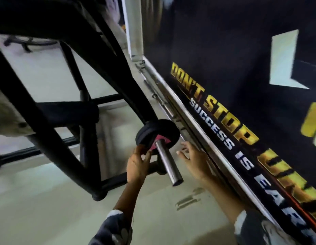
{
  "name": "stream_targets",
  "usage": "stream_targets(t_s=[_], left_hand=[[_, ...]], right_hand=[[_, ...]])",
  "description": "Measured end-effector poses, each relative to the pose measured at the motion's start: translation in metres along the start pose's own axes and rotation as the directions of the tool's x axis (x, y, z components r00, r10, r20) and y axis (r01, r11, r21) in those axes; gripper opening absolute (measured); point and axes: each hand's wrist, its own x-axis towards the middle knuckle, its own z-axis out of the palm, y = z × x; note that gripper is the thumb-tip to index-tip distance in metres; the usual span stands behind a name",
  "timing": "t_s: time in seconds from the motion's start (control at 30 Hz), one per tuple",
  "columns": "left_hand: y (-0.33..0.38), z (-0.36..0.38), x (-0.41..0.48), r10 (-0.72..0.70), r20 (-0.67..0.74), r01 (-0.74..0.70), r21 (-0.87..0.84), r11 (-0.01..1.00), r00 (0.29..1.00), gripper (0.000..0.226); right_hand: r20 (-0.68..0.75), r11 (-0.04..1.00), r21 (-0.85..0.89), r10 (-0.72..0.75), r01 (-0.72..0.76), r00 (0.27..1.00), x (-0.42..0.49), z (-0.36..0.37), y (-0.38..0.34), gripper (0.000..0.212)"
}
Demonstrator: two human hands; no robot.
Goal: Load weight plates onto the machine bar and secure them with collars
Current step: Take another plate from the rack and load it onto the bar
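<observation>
A black weight plate (159, 129) with a pink centre label sits pushed far up the machine's steel bar (168, 163), against the black frame arm. A second black plate edge shows just behind it. My left hand (137, 164) touches the plate's lower rim with its fingertips. Just right of the bar, beside the plate, my right hand (193, 159) hovers with its fingers spread and empty. The bar's bare end points toward me. I see no collar.
The black machine frame (52, 131) fills the left and top. A dark wall banner (242, 85) with yellow lettering runs along the right. Steel bars (157, 96) lie on the floor along its base. Pale floor lies below my hands.
</observation>
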Motion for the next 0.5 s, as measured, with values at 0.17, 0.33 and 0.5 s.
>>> stream_targets(t_s=[0.17, 0.33, 0.5], left_hand=[[-0.064, 0.076, 0.067, -0.048, -0.086, 0.047, -0.021, 0.999, 0.995, 0.067], [-0.106, 0.114, 0.084, 0.051, -0.325, -0.081, -0.080, 0.994, 0.944, 0.072], [-0.097, 0.132, 0.087, 0.039, -0.486, -0.103, -0.105, 0.989, 0.873, 0.071]], right_hand=[[0.028, 0.982, 0.182, -0.048, 0.042, 0.998, 0.118, 0.066, 0.065, 0.058], [-0.190, 0.914, 0.393, -0.031, 0.105, 0.981, 0.162, 0.123, 0.114, 0.069], [-0.388, 0.839, 0.499, -0.007, 0.217, 0.922, 0.159, 0.132, 0.130, 0.056]])
